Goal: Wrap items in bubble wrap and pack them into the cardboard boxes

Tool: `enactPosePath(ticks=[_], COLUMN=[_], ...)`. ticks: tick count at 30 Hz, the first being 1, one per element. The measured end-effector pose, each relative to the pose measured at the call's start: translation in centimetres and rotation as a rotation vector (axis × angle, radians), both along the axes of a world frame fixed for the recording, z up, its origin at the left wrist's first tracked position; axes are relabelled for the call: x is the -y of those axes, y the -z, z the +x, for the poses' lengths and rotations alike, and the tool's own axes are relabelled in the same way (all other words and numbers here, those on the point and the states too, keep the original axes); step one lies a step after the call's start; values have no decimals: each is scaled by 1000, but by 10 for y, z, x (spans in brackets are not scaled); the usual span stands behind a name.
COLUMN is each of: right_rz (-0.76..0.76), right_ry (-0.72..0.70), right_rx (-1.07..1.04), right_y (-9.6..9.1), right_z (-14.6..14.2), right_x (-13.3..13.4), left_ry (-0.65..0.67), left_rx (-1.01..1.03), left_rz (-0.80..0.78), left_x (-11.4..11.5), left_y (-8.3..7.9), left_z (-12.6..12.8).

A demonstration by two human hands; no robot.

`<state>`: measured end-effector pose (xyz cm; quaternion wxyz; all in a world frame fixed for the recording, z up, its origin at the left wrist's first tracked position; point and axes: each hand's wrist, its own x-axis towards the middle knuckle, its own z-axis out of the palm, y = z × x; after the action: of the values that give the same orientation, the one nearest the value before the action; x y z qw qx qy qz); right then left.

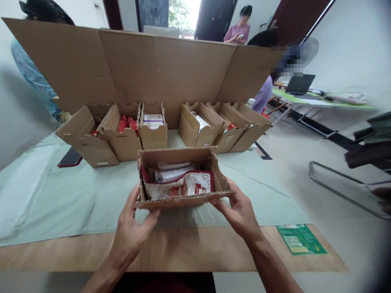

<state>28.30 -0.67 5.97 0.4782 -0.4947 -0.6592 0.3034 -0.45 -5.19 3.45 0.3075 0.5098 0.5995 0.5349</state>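
A small open cardboard box (180, 202) is held in front of me by both hands. My left hand (134, 221) grips its left end, thumb along the near wall. At the right end my right hand (238, 211) is closed on it in the same way. Inside lie a red and white printed packet (195, 183) and a clear plastic-wrapped item (174, 174). Behind it, more cardboard boxes stand in a row with a gap in the middle: one with red packets (124, 124), one with white cartons (153, 121), one with a white item (201, 122).
A tall cardboard panel (168, 67) stands behind the row. A phone (70, 157) lies at left on the pale green cloth (100, 207). A green printed sheet (301, 239) is at the table's right front corner. People and a laptop table (336, 103) are beyond.
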Motion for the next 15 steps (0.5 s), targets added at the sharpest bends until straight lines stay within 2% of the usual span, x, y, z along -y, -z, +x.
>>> enactPosePath(ticks=[3, 5, 7, 9, 11, 13, 15], right_rz=[-19, -32, -21, 6, 18, -8, -56], right_ry=[-53, -129, -187, -197, -164, -122, -106], right_rx=[-1, -27, -89, -136, -171, -220, -259], right_y=[-13, -24, -32, -35, -31, -22, -14], right_z=[-21, -41, -50, -44, -24, -2, 14], right_x=[-4, -23, -41, -48, -42, -32, -24], left_ry=[-108, -171, -192, -151, -68, 14, 57], left_rx=[12, 12, 9, -8, -63, -133, -182], left_rz=[-61, -79, -29, 75, 168, 213, 192], left_x=[14, 8, -1, -5, 0, 12, 26], left_y=[-4, -13, -25, -32, -31, -23, -10], left_z=[-17, -30, -34, -26, -9, 9, 23])
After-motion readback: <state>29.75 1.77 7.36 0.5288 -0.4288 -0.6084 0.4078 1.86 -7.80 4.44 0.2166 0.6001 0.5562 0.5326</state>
